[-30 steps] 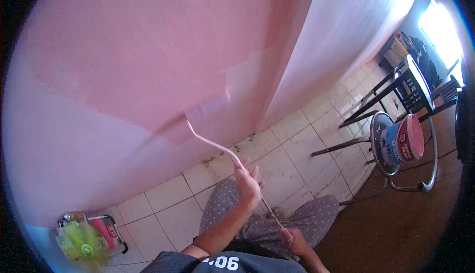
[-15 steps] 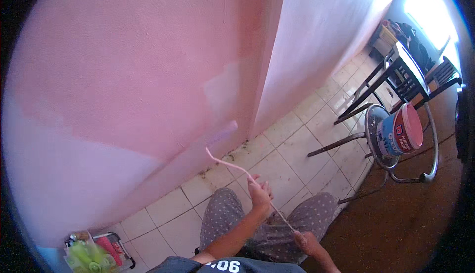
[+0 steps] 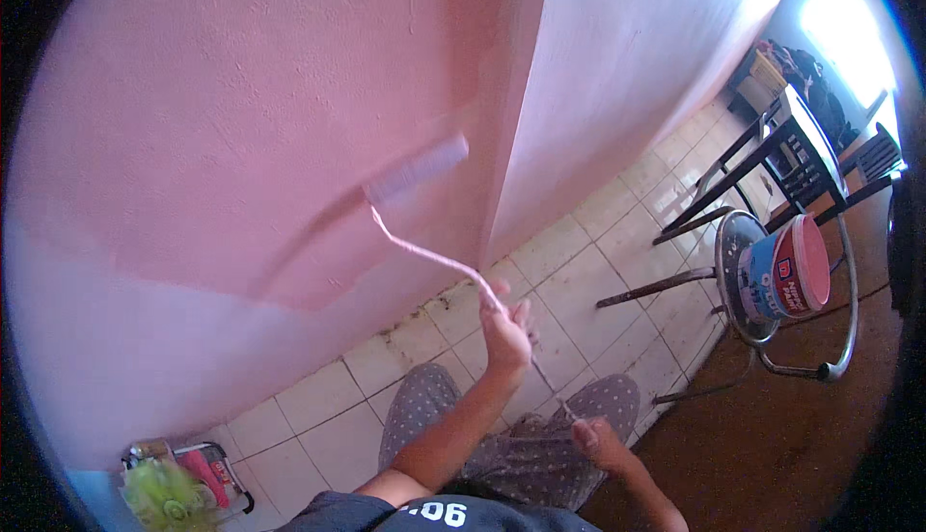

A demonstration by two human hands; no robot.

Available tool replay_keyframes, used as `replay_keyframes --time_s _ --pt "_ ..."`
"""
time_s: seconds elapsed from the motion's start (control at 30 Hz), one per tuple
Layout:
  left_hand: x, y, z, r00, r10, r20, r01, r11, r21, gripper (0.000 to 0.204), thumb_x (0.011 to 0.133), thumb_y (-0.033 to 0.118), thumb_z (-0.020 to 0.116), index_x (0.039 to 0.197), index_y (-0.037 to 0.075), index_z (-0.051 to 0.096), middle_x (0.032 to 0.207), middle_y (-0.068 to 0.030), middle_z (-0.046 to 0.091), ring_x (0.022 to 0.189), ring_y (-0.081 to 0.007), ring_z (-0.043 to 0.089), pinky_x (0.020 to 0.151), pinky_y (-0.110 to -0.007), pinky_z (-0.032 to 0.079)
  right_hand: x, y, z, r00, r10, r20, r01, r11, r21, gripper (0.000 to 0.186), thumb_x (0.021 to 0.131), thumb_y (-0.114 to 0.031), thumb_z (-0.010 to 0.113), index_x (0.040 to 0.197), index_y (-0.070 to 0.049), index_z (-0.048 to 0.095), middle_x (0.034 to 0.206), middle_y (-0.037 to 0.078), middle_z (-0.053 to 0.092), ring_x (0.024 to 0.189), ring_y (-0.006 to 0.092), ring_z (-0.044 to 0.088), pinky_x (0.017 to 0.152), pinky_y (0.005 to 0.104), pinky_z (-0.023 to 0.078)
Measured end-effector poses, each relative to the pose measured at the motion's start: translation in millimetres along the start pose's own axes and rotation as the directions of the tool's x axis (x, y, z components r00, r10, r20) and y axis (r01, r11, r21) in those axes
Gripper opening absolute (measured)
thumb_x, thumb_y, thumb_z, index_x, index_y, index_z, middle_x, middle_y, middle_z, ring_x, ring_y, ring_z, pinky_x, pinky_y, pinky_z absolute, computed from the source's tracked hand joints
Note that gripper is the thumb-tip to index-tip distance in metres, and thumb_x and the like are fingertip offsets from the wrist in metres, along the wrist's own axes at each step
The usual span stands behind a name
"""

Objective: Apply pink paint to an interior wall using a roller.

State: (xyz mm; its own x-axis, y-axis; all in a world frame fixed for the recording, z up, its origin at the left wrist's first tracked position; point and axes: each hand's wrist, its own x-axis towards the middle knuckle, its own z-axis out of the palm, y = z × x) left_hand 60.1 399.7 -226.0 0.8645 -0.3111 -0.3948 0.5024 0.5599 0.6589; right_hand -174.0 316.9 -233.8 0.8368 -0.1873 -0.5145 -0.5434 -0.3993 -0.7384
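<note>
On the matte pink-painted wall (image 3: 241, 146), left of the vertical corner edge, the long pale cylindrical paint roller (image 3: 417, 171) sat tilted, right end higher; couldn't tell how firmly it pressed. Its thin, bent, pink-smeared metal rod (image 3: 424, 253) ran down toward the person. Left hand (image 3: 505, 337) grasped the rod partway along, fingers loosely curled. Right hand (image 3: 598, 442) was clenched around its lower end, above grey polka-dot trousers (image 3: 424, 407); slightly blurred. Off to the right, a red-and-blue plastic bucket (image 3: 772, 276), pink inside, stood on a round-seated metal chair (image 3: 730, 243), well apart from both hands. Lower left: translucent green item (image 3: 159, 493) on cream square floor tiles (image 3: 569, 291), near the wall.
</note>
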Motion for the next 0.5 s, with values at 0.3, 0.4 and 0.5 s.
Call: replay_keyframes --time_s 0.3,0.4,0.5 --pt "-2 -28 -6 0.893 -0.336 -0.298 0.304 0.941 -0.149 0.046 0.088 0.064 0.03 0.099 0.021 0.039 0.066 -0.0002 0.041 0.043 -0.0112 0.031 0.038 -0.033 0.024 -25 -12 -18 0.978 0.209 -0.03 -0.209 0.978 -0.004 0.055 0.095 -0.042 0.043 0.064 0.004 0.047 0.053 0.012 0.041 0.052 0.0185 0.036 0.052 0.0401 0.035" --pt "-15 6 29 0.921 -0.301 -0.249 0.256 0.946 -0.198 0.046 0.089 0.063 0.029 0.096 0.02 0.041 0.057 0.002 0.038 0.039 -0.0103 0.027 0.036 -0.031 0.021 -31 -29 -33 0.987 0.142 -0.069 -0.143 0.99 -0.001 0.053 0.094 -0.041 0.045 0.066 0.005 0.048 0.054 0.013 0.041 0.052 0.0194 0.036 0.052 0.0405 0.035" --pt "-22 54 47 0.997 0.009 0.075 0.007 0.976 -0.217 0.044 0.09 0.063 0.031 0.095 0.021 0.041 0.045 0.005 0.024 0.035 -0.0084 0.02 0.033 -0.027 0.014 -13 -62 -35 0.997 0.058 -0.059 -0.057 0.998 0.03 0.052 0.094 -0.039 0.046 0.067 0.005 0.049 0.054 0.014 0.041 0.052 0.0206 0.038 0.052 0.0409 0.036"
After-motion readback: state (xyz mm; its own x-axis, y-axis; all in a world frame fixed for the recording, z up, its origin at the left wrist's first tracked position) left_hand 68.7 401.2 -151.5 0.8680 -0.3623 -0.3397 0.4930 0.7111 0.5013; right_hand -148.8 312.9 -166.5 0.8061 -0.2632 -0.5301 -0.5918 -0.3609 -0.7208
